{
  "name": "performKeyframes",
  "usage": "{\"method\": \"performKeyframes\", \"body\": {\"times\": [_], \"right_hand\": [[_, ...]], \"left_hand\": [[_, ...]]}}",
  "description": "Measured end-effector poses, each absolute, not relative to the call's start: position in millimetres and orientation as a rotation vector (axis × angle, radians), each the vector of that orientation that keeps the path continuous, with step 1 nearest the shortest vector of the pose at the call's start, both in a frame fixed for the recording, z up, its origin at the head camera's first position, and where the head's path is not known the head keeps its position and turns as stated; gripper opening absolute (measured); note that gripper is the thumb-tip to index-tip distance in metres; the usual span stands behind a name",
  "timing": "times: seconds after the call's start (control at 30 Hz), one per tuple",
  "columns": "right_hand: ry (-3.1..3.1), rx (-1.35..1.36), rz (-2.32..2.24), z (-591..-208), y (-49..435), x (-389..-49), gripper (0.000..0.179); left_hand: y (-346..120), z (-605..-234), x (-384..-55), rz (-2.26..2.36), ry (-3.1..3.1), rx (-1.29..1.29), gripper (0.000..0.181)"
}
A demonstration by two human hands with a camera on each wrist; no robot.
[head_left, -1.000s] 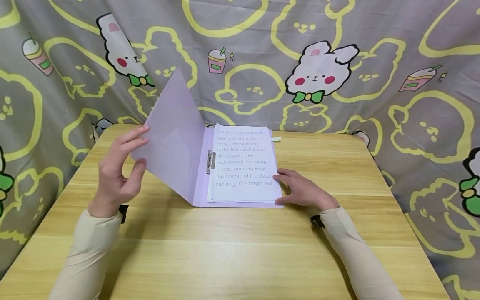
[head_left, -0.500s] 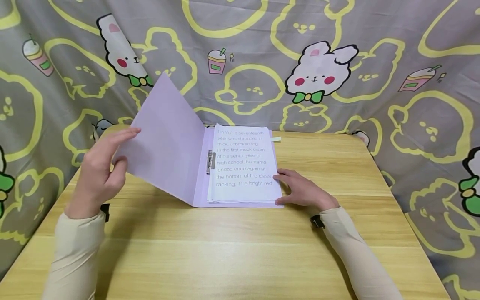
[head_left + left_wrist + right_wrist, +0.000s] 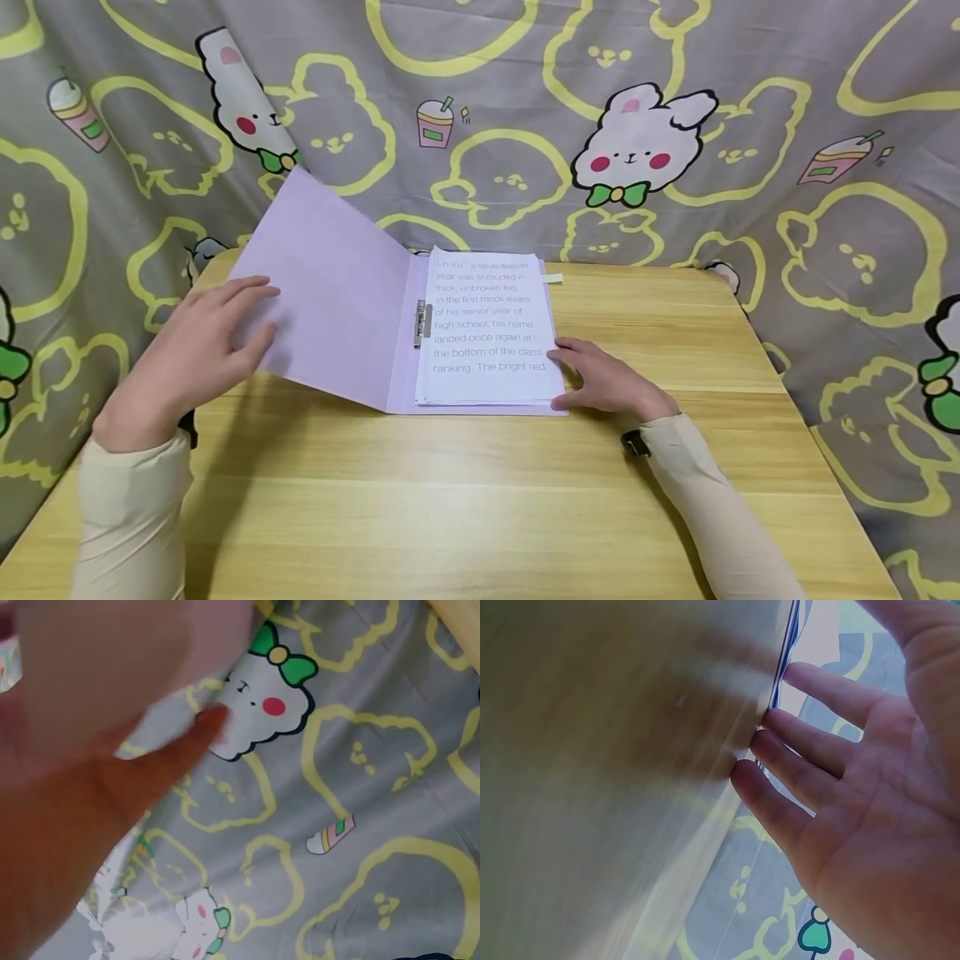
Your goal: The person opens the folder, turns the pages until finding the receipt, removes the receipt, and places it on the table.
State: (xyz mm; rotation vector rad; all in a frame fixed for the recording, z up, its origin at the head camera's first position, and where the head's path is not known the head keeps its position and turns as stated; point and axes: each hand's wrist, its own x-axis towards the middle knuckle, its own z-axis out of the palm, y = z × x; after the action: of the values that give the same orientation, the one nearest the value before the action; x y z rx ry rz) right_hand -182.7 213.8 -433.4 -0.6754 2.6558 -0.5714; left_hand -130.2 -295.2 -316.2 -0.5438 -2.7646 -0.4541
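Note:
A lilac folder (image 3: pixel 326 292) lies on the table, its cover raised at a slant to the left. My left hand (image 3: pixel 198 337) is at the cover's left edge, fingers spread and loosely bent, fingertips and thumb over the inner face. In the left wrist view one digit (image 3: pixel 169 750) extends beneath a blurred pale shape. A stack of printed sheets (image 3: pixel 483 333) lies in the right half, beside a metal clip (image 3: pixel 418 323) near the spine. My right hand (image 3: pixel 611 379) rests at the sheets' lower right edge; in the right wrist view its extended fingers (image 3: pixel 810 742) meet that edge.
The wooden table (image 3: pixel 480 500) extends around the folder. A pale green tab (image 3: pixel 553 279) sticks out at the sheets' upper right. A grey curtain with cartoon prints (image 3: pixel 510 83) hangs behind and at both sides of the table.
My left hand has moved left and slightly down, and the folder's cover has tilted further left with it, showing more of its inner face. The right hand and the sheets have stayed put.

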Motion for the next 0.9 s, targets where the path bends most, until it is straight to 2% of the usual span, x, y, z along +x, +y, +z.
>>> {"method": "performKeyframes", "body": {"times": [0.27, 0.63, 0.9], "right_hand": [[2.662, -0.69, -0.573, -432.3, 213.6, -182.2, 0.087], [2.662, -0.683, -0.576, -433.6, 214.9, -182.8, 0.088], [2.662, -0.676, -0.563, -432.1, 214.3, -182.5, 0.088]], "left_hand": [[-298.3, -324.9, -137.0, -0.276, -3.04, -0.315, 0.061], [-306.0, -344.0, -149.6, -0.325, -3.303, -0.249, 0.082], [-298.6, -359.3, -155.0, -0.314, -3.378, -0.256, 0.088]]}}
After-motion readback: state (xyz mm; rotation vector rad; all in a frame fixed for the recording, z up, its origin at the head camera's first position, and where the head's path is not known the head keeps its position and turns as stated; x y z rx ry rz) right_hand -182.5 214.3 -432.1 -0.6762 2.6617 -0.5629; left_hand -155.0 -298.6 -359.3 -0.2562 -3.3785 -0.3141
